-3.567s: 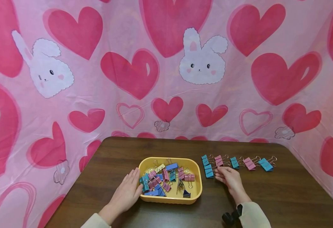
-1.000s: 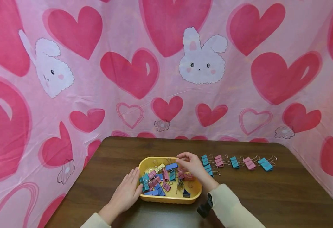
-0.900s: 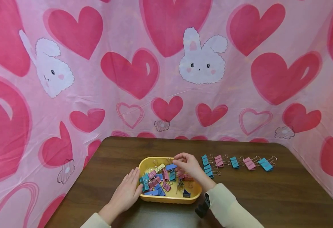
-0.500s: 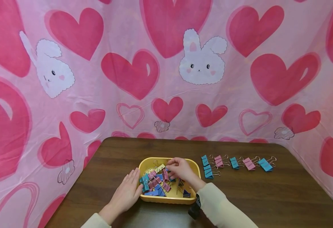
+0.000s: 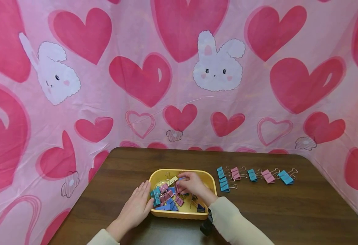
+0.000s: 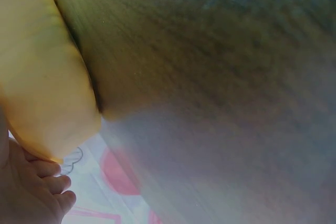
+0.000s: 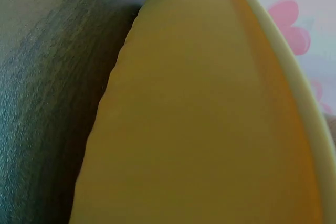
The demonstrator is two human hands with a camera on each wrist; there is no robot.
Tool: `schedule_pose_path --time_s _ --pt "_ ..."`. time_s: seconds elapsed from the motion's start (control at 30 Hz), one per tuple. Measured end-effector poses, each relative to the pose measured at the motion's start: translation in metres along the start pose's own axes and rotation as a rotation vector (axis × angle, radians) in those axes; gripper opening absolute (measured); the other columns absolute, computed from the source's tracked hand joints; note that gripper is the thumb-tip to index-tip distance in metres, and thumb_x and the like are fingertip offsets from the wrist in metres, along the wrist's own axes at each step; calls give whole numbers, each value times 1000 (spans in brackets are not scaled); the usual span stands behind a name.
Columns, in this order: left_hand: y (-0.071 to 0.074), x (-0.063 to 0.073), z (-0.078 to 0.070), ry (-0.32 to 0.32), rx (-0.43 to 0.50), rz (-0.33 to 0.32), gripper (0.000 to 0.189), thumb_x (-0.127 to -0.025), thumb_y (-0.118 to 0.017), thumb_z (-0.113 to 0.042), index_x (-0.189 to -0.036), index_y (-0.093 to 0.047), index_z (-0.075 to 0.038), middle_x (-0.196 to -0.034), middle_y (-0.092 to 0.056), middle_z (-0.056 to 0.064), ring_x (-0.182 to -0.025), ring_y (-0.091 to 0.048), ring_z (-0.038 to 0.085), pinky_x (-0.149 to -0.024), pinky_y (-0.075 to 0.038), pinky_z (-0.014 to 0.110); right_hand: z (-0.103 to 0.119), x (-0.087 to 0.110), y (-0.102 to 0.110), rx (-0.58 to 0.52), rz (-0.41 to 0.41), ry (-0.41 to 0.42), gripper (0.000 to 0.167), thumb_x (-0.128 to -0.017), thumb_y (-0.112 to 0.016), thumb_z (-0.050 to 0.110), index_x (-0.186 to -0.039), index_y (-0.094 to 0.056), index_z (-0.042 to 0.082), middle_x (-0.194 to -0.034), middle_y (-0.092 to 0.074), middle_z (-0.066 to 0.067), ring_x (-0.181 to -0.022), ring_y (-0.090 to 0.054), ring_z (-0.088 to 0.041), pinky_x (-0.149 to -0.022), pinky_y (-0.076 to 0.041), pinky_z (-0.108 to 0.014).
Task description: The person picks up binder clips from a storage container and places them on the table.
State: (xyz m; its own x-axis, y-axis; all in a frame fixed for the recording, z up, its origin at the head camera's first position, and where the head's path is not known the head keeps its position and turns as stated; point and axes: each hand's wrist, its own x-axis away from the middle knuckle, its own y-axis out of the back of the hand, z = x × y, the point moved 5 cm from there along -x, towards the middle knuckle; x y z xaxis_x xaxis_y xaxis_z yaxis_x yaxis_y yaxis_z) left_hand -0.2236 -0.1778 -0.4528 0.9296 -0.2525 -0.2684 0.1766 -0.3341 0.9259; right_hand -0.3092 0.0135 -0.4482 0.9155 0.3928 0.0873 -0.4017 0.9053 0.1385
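Note:
A yellow tray [image 5: 185, 215] holds a jumble of binder clips in pink, teal, blue, yellow and dark navy. My left hand [image 5: 136, 206] lies along the tray's left side with straight fingers against the rim; in the left wrist view its fingers [image 6: 56, 184] show past the tray wall. Over the inside of the tray, my right hand [image 5: 194, 186] reaches in with bent fingers, thumb and fingertips at a pink binder clip [image 5: 177, 188] and close by a yellow binder clip [image 5: 173, 180]. I cannot tell whether the fingers grip a clip. The right wrist view mostly shows the tray's outer wall [image 7: 184, 103].
Right of the tray, several teal and pink binder clips form a row, such as the pink binder clip [image 5: 268, 176] and the end teal binder clip [image 5: 286, 177]. Another teal binder clip [image 5: 224, 184] lies in front of the row's left end. Heart-patterned cloth [image 5: 179, 85] hangs behind the brown table [image 5: 289, 211].
My right hand has left the front teal binder clip, which stays on the table, and moved left and down among the clips in the tray. The left hand has stayed put.

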Motion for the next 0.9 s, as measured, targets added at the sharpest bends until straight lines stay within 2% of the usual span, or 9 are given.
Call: schedule_pose_path --time_s 0.37,0.7,0.9 --pt "1 0 0 5 -1 -1 58 -92 -50 -26 -136 -36 9 -141 -34 22 -130 -31 35 -105 -25 47 -1 -1 -4 57 46 -24 33 -87 -59 1 -116 -54 -13 -78 -65 -18 -58 -62 -18 -55 -55 -33" --pt "1 0 -1 17 3 9 58 -93 -50 -26 -136 -36 9 -142 -34 21 -130 -30 35 -105 -24 47 -3 -4 -9 110 8 -52 31 -82 -65 3 -111 -58 -6 -78 -64 -12 -60 -60 -18 -51 -53 -31" --pt "1 -1 -1 6 -2 8 57 -93 -49 -27 -136 -36 9 -142 -34 22 -130 -30 35 -105 -24 47 -5 -7 -9 143 -29 -46 25 -80 -66 2 -104 -60 -6 -70 -62 -10 -53 -57 -14 -47 -52 -29"
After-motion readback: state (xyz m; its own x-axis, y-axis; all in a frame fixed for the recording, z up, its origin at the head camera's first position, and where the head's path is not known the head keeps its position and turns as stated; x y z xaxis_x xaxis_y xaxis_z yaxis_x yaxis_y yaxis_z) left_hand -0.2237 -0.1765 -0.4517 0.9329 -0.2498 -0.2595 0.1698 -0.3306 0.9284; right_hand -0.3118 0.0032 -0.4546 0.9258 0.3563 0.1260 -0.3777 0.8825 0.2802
